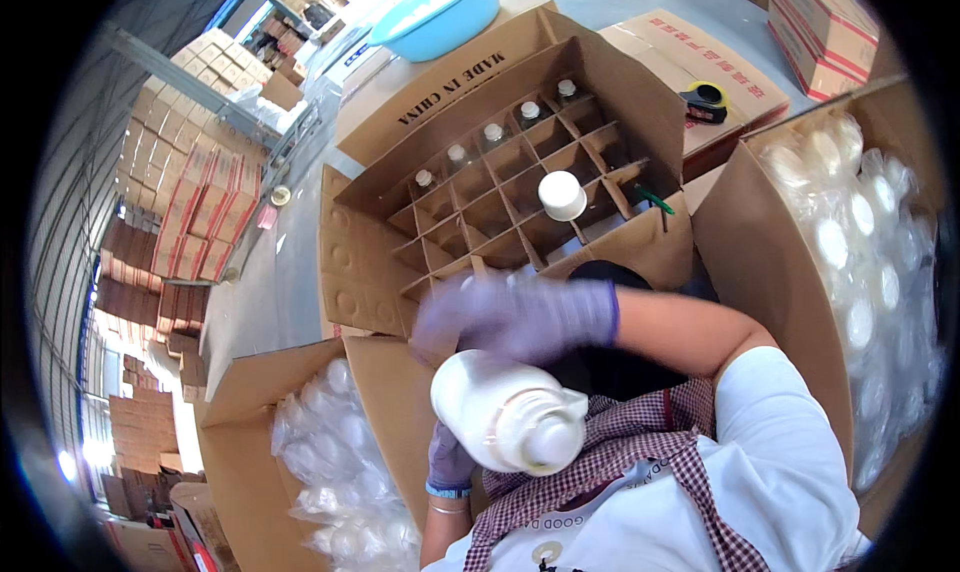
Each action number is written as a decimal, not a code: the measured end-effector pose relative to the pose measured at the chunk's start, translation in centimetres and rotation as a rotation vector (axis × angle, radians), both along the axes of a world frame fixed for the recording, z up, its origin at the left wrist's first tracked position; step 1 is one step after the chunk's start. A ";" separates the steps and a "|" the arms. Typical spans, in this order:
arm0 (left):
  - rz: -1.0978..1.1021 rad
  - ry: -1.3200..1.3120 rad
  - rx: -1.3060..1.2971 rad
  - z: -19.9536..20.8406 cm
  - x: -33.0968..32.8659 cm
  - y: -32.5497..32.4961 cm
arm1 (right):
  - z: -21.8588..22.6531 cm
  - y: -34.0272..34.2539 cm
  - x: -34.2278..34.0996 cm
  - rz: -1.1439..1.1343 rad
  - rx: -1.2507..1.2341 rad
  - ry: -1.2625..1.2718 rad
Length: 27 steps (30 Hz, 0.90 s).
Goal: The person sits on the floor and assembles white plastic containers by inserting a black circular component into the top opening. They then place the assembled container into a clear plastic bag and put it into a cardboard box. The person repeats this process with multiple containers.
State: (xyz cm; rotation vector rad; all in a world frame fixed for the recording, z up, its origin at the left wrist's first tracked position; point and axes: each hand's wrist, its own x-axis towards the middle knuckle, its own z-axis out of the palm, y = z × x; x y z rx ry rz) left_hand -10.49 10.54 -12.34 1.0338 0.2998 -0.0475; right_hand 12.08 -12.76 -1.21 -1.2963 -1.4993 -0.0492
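My left hand (452,460), in a purple glove, is closed around a white plastic-looking bottle (480,392) with a rounded white top, tilted toward me. The bottle hides most of its fingers. Just beyond the bottle, my right hand (510,317), also gloved in purple, reaches across to the left; motion smears its fingers. Past both hands stands an open carton (345,242) with cardboard dividers (480,217). Clear bottles with pale caps (493,133) fill its far row. A white cup-shaped piece (562,196) sits on the dividers toward the right.
Open cartons on the left (240,422) and right (760,262) hold plastic-wrapped white pieces. A green, thin tool (655,200) lies at the divided carton's right edge. A tape dispenser (707,102) rests on a flat carton. Beyond are a blue basin (440,22) and stacked boxes (205,212).
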 end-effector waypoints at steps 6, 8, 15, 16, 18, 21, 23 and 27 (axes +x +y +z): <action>0.040 -0.122 0.409 3.2 1.6 -0.7 | -12.2 -6.4 16.2 -1.204 -1.035 -0.003; 0.104 -0.086 0.274 3.1 1.6 0.3 | -10.6 -6.2 14.7 -1.043 -0.858 0.090; 0.203 -0.212 0.036 3.9 3.2 1.3 | -1.5 -5.4 0.1 -0.306 0.018 -0.024; 0.196 -0.213 0.065 4.4 3.3 1.2 | -1.5 -5.2 -1.2 -0.312 -0.065 -0.188; 0.193 -0.217 0.127 5.1 3.3 1.1 | -1.3 -5.7 -2.6 -0.346 -0.036 -0.209; 0.288 -0.300 0.480 6.9 2.6 -0.4 | -3.2 -6.2 -3.5 -0.572 -0.182 0.185; 0.271 -0.468 1.020 8.0 1.8 -0.4 | -10.0 -6.0 -1.1 -0.273 -0.452 0.737; -0.054 -0.961 1.314 14.6 3.6 -0.7 | -13.6 -4.7 -6.0 0.270 -0.655 1.725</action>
